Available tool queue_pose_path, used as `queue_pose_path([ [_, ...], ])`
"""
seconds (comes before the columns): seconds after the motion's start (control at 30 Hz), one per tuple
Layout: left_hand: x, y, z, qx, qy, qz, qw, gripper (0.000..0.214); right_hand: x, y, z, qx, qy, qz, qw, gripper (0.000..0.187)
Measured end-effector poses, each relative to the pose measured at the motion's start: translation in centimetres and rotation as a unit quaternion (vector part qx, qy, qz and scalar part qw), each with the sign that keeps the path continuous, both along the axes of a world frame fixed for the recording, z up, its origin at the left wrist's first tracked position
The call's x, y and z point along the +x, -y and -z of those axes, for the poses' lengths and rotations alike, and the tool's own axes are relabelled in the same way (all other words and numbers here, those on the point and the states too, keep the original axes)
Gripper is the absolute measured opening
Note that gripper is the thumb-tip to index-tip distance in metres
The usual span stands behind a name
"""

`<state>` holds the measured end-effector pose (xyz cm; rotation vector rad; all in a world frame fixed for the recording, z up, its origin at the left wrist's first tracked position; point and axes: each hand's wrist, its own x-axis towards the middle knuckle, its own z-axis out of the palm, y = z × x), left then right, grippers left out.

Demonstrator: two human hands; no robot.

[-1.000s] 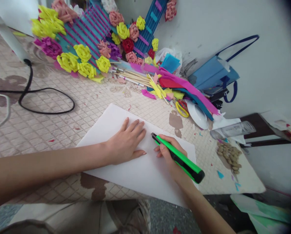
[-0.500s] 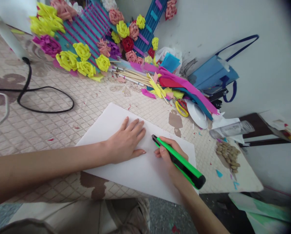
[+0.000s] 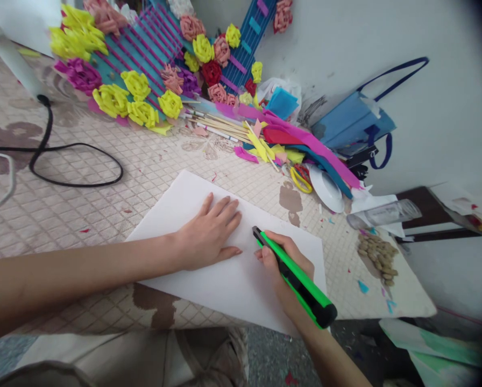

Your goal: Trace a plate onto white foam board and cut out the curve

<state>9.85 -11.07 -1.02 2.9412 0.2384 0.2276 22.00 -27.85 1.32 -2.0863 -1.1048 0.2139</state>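
Note:
A white sheet (image 3: 176,207) lies near the table's front edge. My left hand (image 3: 208,236) rests flat on it with fingers spread. Wrapped in my right hand (image 3: 285,258) is a green and black utility knife (image 3: 301,279), its dark tip angled up and left over the sheet, a short way right of my left fingers. Whether the tip touches the sheet I cannot tell.
A blue guitar shape with paper flowers (image 3: 144,48) stands at the back. Wooden sticks (image 3: 220,126), paper strips (image 3: 305,137), yellow-handled scissors (image 3: 300,181), a clear bottle (image 3: 384,213) and a heap of nuts (image 3: 378,255) lie to the right. A black cable (image 3: 75,184) loops at left.
My right hand and the utility knife have shifted slightly down, and the knife's rear end has swung a little toward me. My left hand stays in place.

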Motion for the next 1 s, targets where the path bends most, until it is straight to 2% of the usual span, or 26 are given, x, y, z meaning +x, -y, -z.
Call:
queue_pose_path([
  [0.33, -0.11, -0.02, 0.06, 0.001, 0.012, 0.001, 1.0, 0.066, 0.04, 0.23, 0.59, 0.013, 0.088, -0.025, 0.996, 0.025],
  [0.87, -0.01, 0.01, 0.03, 0.001, 0.004, 0.001, 1.0, 0.067, 0.34, 0.06, 0.6, 0.007, 0.084, -0.023, 0.996, 0.021],
  [1.0, -0.03, -0.06, 0.06, 0.004, 0.008, 0.002, 1.0, 0.067, 0.16, 0.19, 0.31, 0.005, 0.043, -0.02, 0.999, 0.021],
])
